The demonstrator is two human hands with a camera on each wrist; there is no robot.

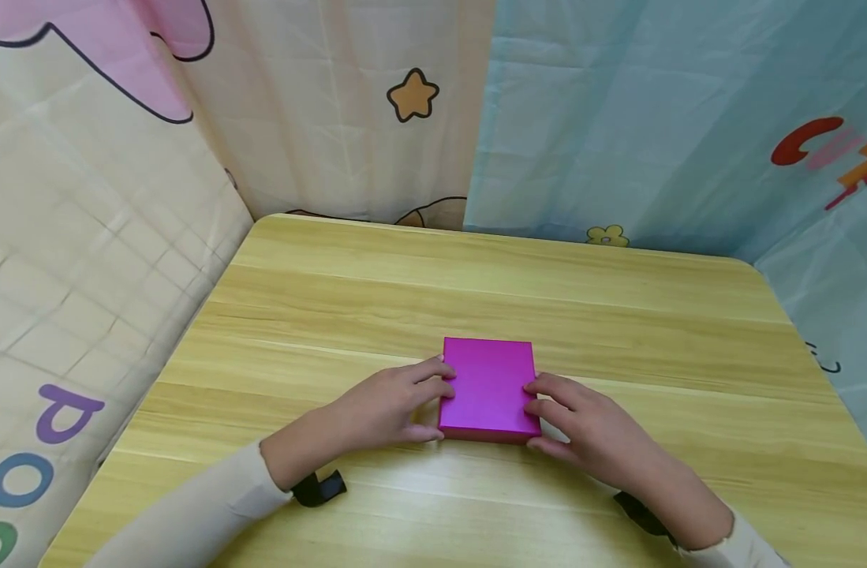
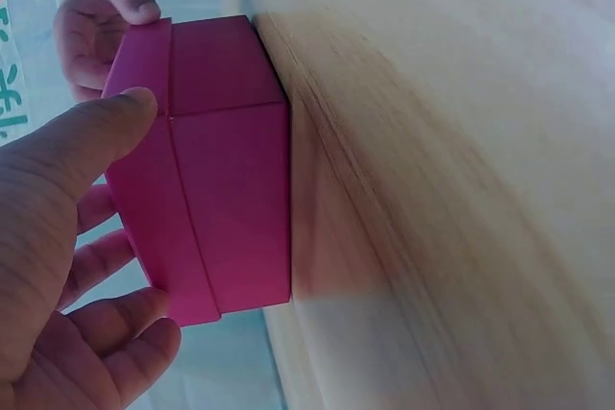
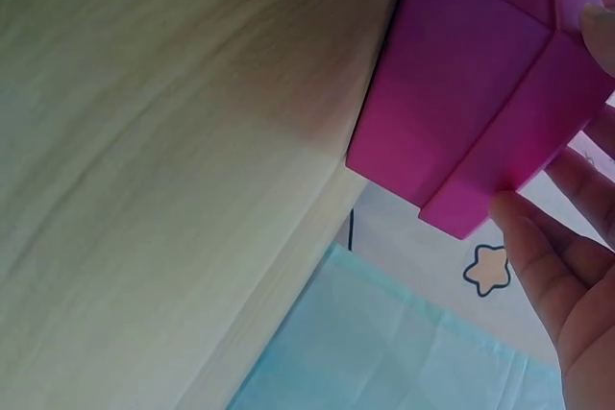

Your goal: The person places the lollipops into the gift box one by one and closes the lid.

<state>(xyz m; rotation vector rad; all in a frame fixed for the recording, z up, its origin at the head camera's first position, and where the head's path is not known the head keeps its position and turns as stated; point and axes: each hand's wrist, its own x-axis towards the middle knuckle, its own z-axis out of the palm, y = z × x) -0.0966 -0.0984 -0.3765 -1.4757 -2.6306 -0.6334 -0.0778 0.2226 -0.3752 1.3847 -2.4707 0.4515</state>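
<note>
A bright pink lidded box (image 1: 487,386) sits on the wooden table. Its lid (image 2: 159,208) is on, and a seam runs between lid and base in both wrist views. My left hand (image 1: 394,402) holds the lid from the left, thumb at the near corner and bent fingers at the edge of the top. From the opposite side my right hand (image 1: 582,426) grips the lid, its thumb at the near right corner and its fingertips on the top edge. In the right wrist view, part of the right hand (image 3: 567,285) is cut off by the frame.
The light wooden table (image 1: 376,292) has rounded far corners. Printed cloth curtains (image 1: 334,118) hang behind it and along both sides. A black strap (image 1: 319,489) hangs from the left wrist, and another dark strap (image 1: 642,514) is at the right wrist.
</note>
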